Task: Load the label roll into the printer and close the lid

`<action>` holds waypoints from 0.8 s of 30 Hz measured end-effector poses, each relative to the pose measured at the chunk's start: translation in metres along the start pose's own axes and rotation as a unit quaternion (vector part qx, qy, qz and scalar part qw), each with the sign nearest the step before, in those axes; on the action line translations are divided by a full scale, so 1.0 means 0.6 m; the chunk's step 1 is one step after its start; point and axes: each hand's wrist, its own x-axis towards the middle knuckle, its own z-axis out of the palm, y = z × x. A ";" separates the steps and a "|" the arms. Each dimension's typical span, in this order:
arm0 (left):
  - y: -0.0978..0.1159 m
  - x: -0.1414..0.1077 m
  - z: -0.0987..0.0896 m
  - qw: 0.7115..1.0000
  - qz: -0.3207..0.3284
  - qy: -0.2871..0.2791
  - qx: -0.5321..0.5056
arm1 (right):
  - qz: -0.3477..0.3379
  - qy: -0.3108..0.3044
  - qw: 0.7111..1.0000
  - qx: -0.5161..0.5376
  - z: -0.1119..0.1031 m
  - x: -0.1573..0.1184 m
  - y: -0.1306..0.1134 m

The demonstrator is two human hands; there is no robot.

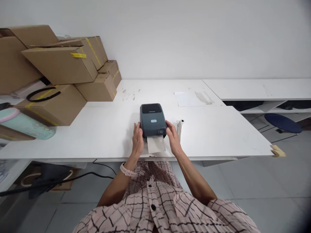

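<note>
A dark grey label printer (152, 120) stands on the white table, with a blank pale label sheet (155, 144) sticking out of its front. My left hand (137, 139) rests against the printer's left side, fingers stretched out. On the opposite side, my right hand (173, 136) touches the front right corner, its fingers extended too. Both hands appear to hold the printer between them. Just right of my right hand lies a small white roll (180, 125), partly hidden by that hand.
Cardboard boxes (60, 64) are piled at the left, near a mint-coloured bottle (29, 124). A flat white sheet (186, 99) lies at the back of the table (213, 136). A foam guard (277, 151) covers the right corner. A blue stool (282, 123) stands beyond.
</note>
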 end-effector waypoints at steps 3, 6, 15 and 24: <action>0.034 0.038 -0.003 0.998 0.041 -0.013 -0.038 | -0.054 0.005 0.998 0.013 -0.005 0.044 -0.028; 0.055 0.101 -0.005 0.995 0.077 -0.022 -0.067 | -0.105 -0.003 0.994 -0.001 -0.001 0.114 -0.068; -0.021 0.182 -0.005 0.980 -0.068 -0.013 0.187 | -0.161 -0.011 0.977 -0.137 0.047 0.324 -0.115; -0.032 0.185 0.003 0.964 -0.089 -0.026 0.249 | -0.285 -0.209 0.873 -0.336 0.059 0.282 -0.083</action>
